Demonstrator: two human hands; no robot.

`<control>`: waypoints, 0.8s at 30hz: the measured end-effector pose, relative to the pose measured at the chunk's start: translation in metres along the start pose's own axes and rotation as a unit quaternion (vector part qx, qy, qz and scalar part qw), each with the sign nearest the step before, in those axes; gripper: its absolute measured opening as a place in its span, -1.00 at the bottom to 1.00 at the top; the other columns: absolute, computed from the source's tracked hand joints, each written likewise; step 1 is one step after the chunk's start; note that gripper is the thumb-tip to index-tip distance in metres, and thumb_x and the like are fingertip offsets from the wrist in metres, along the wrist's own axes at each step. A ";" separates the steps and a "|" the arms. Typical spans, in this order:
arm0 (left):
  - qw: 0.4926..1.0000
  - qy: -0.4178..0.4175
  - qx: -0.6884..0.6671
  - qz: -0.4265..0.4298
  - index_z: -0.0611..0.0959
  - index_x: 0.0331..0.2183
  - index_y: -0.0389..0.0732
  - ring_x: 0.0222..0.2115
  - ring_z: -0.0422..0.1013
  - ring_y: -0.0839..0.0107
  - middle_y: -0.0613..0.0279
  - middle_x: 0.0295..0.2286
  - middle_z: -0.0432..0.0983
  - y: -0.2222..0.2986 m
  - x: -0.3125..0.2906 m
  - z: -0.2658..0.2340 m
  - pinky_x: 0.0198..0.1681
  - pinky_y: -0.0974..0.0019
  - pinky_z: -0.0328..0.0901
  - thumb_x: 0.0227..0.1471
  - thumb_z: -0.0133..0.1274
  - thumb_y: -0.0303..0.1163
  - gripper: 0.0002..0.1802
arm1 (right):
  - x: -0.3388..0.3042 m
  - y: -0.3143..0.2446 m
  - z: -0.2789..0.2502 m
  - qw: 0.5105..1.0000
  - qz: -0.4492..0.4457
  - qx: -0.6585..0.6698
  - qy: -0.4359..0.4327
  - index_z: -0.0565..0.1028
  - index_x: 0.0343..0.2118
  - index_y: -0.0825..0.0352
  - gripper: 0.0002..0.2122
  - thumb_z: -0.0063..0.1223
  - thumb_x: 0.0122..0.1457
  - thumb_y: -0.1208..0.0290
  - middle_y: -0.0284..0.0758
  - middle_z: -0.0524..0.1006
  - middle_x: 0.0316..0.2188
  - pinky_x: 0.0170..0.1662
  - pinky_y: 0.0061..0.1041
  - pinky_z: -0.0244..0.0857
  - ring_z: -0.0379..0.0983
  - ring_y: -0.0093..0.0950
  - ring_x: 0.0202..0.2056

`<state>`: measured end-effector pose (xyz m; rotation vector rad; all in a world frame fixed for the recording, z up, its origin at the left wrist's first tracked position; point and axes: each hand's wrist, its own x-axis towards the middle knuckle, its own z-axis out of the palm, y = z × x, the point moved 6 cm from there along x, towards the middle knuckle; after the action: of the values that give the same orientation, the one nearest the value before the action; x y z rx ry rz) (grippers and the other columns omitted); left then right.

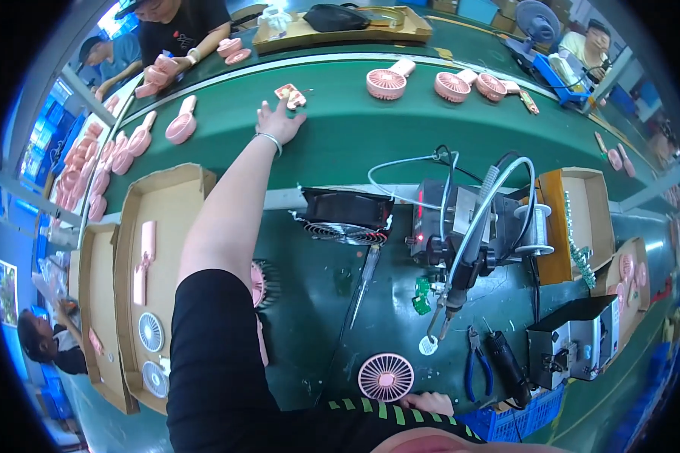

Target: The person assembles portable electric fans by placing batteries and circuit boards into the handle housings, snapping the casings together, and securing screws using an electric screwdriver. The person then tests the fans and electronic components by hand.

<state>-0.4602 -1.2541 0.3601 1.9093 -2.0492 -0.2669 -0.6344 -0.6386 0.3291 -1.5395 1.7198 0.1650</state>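
Note:
My left hand point(279, 125) reaches across the green conveyor belt with its fingers spread. Just beyond the fingertips lies an opened pink fan housing point(289, 96) with small parts and a wire showing; whether they touch is unclear. Low in the picture, my right hand point(429, 403) is curled at the lower right rim of a pink handheld fan point(386, 377), whose round grille faces up. My sleeve and body hide part of that hand and any fan handle. Another pink fan point(258, 284) is partly covered by my left arm.
Ahead stand a black cooling fan point(345, 215) and a soldering station point(431, 219) with its iron in a holder point(453, 298). Blue-handled pliers point(476, 366) and a black electric screwdriver point(508, 368) lie right. Cardboard trays point(204, 177) flank me. Pink fans point(386, 83) line the belt; co-workers sit beyond.

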 end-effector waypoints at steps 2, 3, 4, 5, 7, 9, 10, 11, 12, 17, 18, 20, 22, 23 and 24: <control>0.998 -0.013 0.068 -0.012 0.22 0.25 0.20 0.28 -0.08 -0.05 -0.14 0.25 -0.02 0.010 0.001 0.006 0.22 -0.17 -0.03 -0.06 0.05 0.26 -0.12 | -0.005 -0.003 0.000 1.000 -0.015 0.003 -0.005 0.52 -0.40 -0.07 -0.81 0.00 0.03 0.00 -0.36 0.50 -0.65 -0.54 -0.29 0.33 0.51 -0.31 -0.60; 0.998 -0.017 0.064 -0.019 0.22 0.24 0.19 0.27 -0.07 -0.04 -0.12 0.25 -0.02 0.013 0.002 0.003 0.21 -0.19 -0.04 -0.06 0.05 0.27 -0.11 | -0.007 -0.001 0.002 0.999 -0.021 0.029 0.021 0.52 -0.38 -0.06 -0.79 -0.03 0.05 -0.01 -0.35 0.51 -0.63 -0.52 -0.26 0.36 0.51 -0.28 -0.59; 0.986 0.146 0.080 0.010 0.39 0.11 0.03 0.08 0.31 -0.01 -0.10 0.09 0.32 0.014 0.000 -0.002 0.07 -0.08 0.25 -0.03 0.03 0.22 -0.25 | -0.006 0.003 0.004 1.000 -0.012 0.026 0.007 0.52 -0.37 -0.06 -0.78 -0.04 0.06 -0.02 -0.35 0.52 -0.63 -0.51 -0.26 0.37 0.52 -0.28 -0.58; 0.994 0.071 0.063 0.049 0.48 -0.04 -0.01 0.00 0.37 0.13 0.02 0.01 0.40 0.027 0.002 -0.004 0.01 0.07 0.28 -0.02 0.02 0.14 -0.41 | -0.004 0.005 0.004 0.999 0.006 0.032 -0.004 0.53 -0.35 -0.06 -0.77 -0.05 0.06 -0.02 -0.34 0.52 -0.63 -0.49 -0.26 0.38 0.53 -0.28 -0.57; 0.989 0.071 -0.021 0.130 0.56 -0.39 -0.09 -0.32 0.51 0.25 0.19 -0.34 0.56 0.029 -0.014 -0.025 -0.24 0.31 0.36 0.04 -0.09 -0.09 -0.71 | 0.005 0.002 0.004 0.998 -0.011 0.056 -0.012 0.53 -0.35 -0.06 -0.78 -0.05 0.07 0.00 -0.36 0.52 -0.63 -0.51 -0.28 0.38 0.54 -0.31 -0.57; 0.973 0.057 0.117 0.190 0.60 -0.43 -0.14 -0.32 0.49 0.12 0.11 -0.39 0.52 0.003 -0.023 -0.030 -0.24 0.13 0.32 0.13 -0.13 -0.15 -0.68 | 0.003 -0.016 -0.006 0.995 -0.057 -0.063 0.050 0.52 -0.35 -0.08 -0.83 -0.06 0.11 0.06 -0.42 0.52 -0.63 -0.54 -0.37 0.38 0.55 -0.41 -0.58; 0.974 0.032 0.076 0.209 0.62 -0.45 -0.18 -0.32 0.49 0.07 0.05 -0.39 0.55 0.024 -0.041 -0.039 -0.19 0.08 0.32 0.08 -0.04 -0.05 -0.62 | -0.004 -0.016 -0.015 0.989 -0.075 -0.040 0.125 0.52 -0.43 -0.08 -0.92 0.02 0.05 0.15 -0.51 0.45 -0.66 -0.55 -0.49 0.31 0.48 -0.51 -0.61; 0.985 0.018 0.063 0.158 0.61 -0.46 -0.26 -0.32 0.49 -0.02 -0.10 -0.41 0.56 -0.024 -0.028 -0.051 -0.18 0.09 0.33 -0.03 0.09 0.04 -0.52 | -0.011 -0.022 -0.018 0.973 -0.104 -0.012 0.205 0.51 -0.46 -0.08 -0.95 0.08 -0.01 0.18 -0.54 0.41 -0.67 -0.56 -0.50 0.27 0.42 -0.53 -0.63; 0.993 0.067 -0.006 0.100 0.60 -0.50 -0.30 -0.38 0.51 0.02 -0.15 -0.48 0.56 -0.050 -0.030 -0.064 -0.22 0.13 0.34 -0.16 0.22 0.11 -0.43 | -0.016 -0.023 -0.019 0.951 -0.122 0.015 0.285 0.51 -0.49 -0.08 -0.94 0.13 -0.08 0.21 -0.56 0.36 -0.68 -0.56 -0.51 0.22 0.36 -0.54 -0.64; 0.983 0.064 -0.149 0.092 0.53 -0.50 -0.29 -0.47 0.41 0.28 0.10 -0.51 0.51 -0.064 -0.095 -0.132 -0.28 0.23 0.31 -0.11 0.27 -0.06 -0.54 | -0.036 -0.030 -0.039 0.847 -0.169 0.059 0.500 0.56 -0.52 0.09 -0.88 0.26 -0.19 0.39 -0.52 0.31 -0.72 -0.61 -0.55 0.11 0.27 -0.55 -0.68; 0.969 0.073 -0.198 0.129 0.52 -0.48 -0.30 -0.44 0.40 0.30 0.10 -0.45 0.51 -0.065 -0.118 -0.149 -0.28 0.24 0.31 -0.07 0.26 -0.13 -0.58 | -0.036 -0.027 -0.035 0.836 -0.171 0.050 0.519 0.60 -0.51 0.07 -0.86 0.26 -0.22 0.37 -0.54 0.28 -0.74 -0.64 -0.57 0.09 0.24 -0.56 -0.72; 0.996 0.064 0.024 0.058 0.56 -0.29 -0.31 -0.30 0.43 0.26 0.05 -0.27 0.47 -0.064 -0.168 -0.188 -0.22 0.22 0.33 0.00 0.21 -0.21 -0.63 | -0.041 -0.026 -0.035 0.819 -0.181 0.042 0.543 0.59 -0.49 0.10 -0.85 0.26 -0.22 0.37 -0.53 0.29 -0.73 -0.63 -0.56 0.09 0.25 -0.55 -0.70; 0.969 0.208 0.011 0.135 0.54 -0.08 -0.26 -0.18 0.42 0.14 -0.05 -0.15 0.41 -0.111 -0.221 -0.219 -0.15 0.12 0.34 0.02 0.18 -0.19 -0.53 | -0.044 -0.031 -0.037 0.805 -0.203 0.019 0.558 0.57 -0.47 0.13 -0.86 0.24 -0.18 0.38 -0.52 0.30 -0.71 -0.61 -0.56 0.10 0.27 -0.54 -0.68; 0.972 0.207 0.051 0.100 0.50 -0.01 -0.24 -0.17 0.42 0.07 -0.08 -0.15 0.40 -0.137 -0.241 -0.223 -0.13 0.10 0.34 0.02 0.17 -0.18 -0.47 | -0.043 -0.031 -0.035 0.806 -0.205 0.031 0.555 0.57 -0.46 0.14 -0.87 0.23 -0.15 0.39 -0.51 0.31 -0.69 -0.59 -0.56 0.11 0.28 -0.53 -0.66; 0.972 0.207 0.090 0.064 0.47 0.05 -0.21 -0.16 0.42 0.00 -0.12 -0.14 0.39 -0.158 -0.257 -0.227 -0.11 0.08 0.34 0.03 0.16 -0.18 -0.42 | -0.044 -0.031 -0.034 0.806 -0.207 0.043 0.553 0.56 -0.46 0.15 -0.88 0.22 -0.13 0.39 -0.51 0.32 -0.68 -0.57 -0.55 0.13 0.29 -0.53 -0.65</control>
<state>-0.2186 -0.9933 0.4873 1.7380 -1.9460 0.3339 -0.6260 -0.6317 0.3921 -2.0610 2.0495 -1.2577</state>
